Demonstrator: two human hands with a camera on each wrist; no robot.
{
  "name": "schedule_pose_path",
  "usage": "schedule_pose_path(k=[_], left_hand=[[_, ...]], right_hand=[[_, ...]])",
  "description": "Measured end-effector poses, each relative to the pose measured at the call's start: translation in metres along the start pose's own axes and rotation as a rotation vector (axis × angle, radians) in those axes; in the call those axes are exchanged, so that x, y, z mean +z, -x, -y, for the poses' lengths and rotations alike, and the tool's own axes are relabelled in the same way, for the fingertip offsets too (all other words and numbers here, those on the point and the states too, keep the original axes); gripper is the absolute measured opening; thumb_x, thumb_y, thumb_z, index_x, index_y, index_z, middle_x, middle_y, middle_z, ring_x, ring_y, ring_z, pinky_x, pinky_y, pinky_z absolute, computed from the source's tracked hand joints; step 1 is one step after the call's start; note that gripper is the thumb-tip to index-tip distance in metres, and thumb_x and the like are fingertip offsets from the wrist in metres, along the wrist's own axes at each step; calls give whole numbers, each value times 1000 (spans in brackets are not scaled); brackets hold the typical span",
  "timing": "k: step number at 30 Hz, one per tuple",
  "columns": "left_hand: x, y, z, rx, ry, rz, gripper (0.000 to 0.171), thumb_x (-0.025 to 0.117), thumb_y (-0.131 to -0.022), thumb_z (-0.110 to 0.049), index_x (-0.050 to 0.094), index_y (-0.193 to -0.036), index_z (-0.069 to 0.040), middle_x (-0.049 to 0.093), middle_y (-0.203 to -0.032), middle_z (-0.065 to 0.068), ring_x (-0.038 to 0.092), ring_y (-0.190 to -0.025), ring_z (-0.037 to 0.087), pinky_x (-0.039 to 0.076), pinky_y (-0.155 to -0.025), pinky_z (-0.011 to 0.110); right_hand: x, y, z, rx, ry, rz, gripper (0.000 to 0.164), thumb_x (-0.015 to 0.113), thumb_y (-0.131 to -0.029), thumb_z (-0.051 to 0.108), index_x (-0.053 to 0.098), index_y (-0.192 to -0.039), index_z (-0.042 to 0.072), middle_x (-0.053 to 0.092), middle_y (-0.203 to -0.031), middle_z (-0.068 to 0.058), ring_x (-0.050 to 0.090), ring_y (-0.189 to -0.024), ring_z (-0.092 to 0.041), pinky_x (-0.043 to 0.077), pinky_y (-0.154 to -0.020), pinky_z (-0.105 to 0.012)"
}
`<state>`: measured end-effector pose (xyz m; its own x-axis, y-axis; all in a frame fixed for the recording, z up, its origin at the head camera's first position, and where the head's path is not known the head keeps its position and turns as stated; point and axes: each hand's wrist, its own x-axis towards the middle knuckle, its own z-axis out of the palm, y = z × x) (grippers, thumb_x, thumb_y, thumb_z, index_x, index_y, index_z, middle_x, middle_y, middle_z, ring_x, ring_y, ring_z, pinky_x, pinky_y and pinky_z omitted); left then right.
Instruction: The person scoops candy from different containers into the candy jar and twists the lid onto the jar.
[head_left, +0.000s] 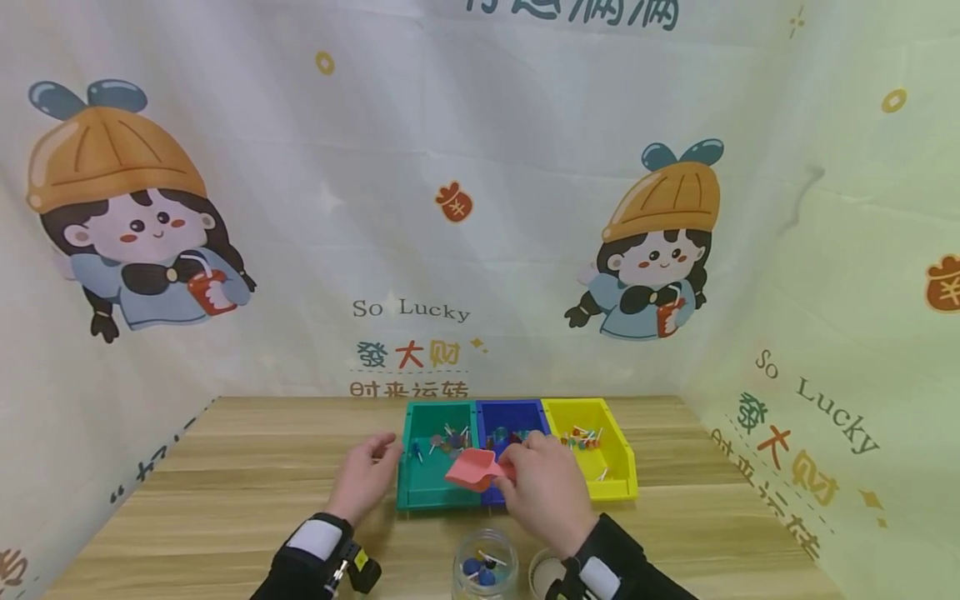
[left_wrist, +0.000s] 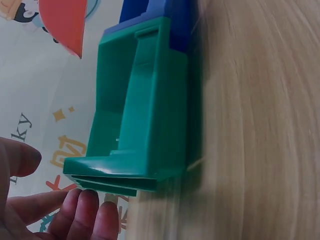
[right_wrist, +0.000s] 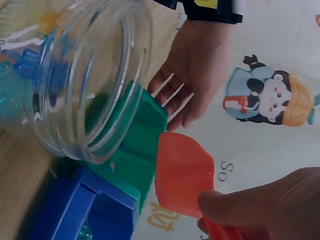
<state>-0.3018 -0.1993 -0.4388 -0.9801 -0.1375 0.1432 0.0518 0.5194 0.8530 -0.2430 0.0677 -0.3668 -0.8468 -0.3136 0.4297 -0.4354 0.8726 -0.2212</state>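
The bottom edge of the head view cropped a clear jar [head_left: 507, 575], while dark wrist gear [head_left: 572, 585] partly hid the round lid [head_left: 544, 573] beside it. The right hand [head_left: 551, 492] covered part of the blue bin [head_left: 510, 405], lower center; the pieces inside [head_left: 501, 434] were too small to identify. In the left wrist view, edges cut off the red scoop [left_wrist: 65, 21], upper left, and the left hand [left_wrist: 35, 207], lower left.

On the table [head_left: 247, 500], a left bin [head_left: 442, 490], a middle bin [head_left: 513, 410] and a right bin [head_left: 621, 475] are standing side by side, pins [head_left: 583, 438] lying in the outer 2. A cloth [head_left: 510, 267] is hanging behind. Before the bins, a jar [head_left: 504, 582] is standing with pins inside, a lid [head_left: 546, 573] lying at its right. The left hand [head_left: 365, 477] is hovering left of the bins; the right hand [head_left: 551, 492] is holding a scoop [head_left: 471, 469] above them.
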Motion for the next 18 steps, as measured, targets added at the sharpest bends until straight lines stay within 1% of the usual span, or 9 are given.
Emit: schedule_pose_path(k=[3,7,9,12,16,18], left_hand=[[5,-5,3,-3,-16,7,51,55,-114,-28,59,-150,8,70,-137,30,67,-125,44,56,-106,61],[10,-7,6,-2,-25,12,50,57,-112,-24,60,-148,10,73,-128,30,70,-115,40,59,-100,57],[11,-7,7,1,-23,8,49,57,-112,-22,61,-147,11,74,-127,30,71,-115,40,59,-99,57],[12,-7,8,1,-7,4,48,57,-112,-21,61,-147,11,73,-130,31,70,-120,43,58,-103,58],[13,-6,9,-3,7,3,48,57,-112,-22,62,-147,10,72,-136,33,67,-130,47,55,-110,61],[14,-5,9,0,12,1,46,58,-112,-21,64,-146,10,70,-139,33,65,-135,49,53,-112,62]], right_hand=[[7,-8,4,22,2,58,21,89,-93,26,81,-103,9,61,-85,-1,48,-83,-18,44,-78,-34],[17,-15,8,23,25,72,24,88,-94,27,81,-108,10,67,-90,-3,52,-85,-18,49,-81,-36],[20,-19,10,19,28,76,25,88,-94,27,80,-111,11,68,-90,-3,53,-85,-18,50,-81,-36],[26,-25,12,-1,50,72,23,88,-93,26,79,-110,13,69,-90,-3,53,-83,-19,49,-79,-36],[33,-33,15,-30,79,64,13,86,-94,21,80,-105,17,71,-89,-4,53,-79,-19,47,-76,-35],[37,-36,17,-40,77,75,9,84,-94,19,82,-102,17,72,-88,-3,52,-77,-19,46,-73,-33]])
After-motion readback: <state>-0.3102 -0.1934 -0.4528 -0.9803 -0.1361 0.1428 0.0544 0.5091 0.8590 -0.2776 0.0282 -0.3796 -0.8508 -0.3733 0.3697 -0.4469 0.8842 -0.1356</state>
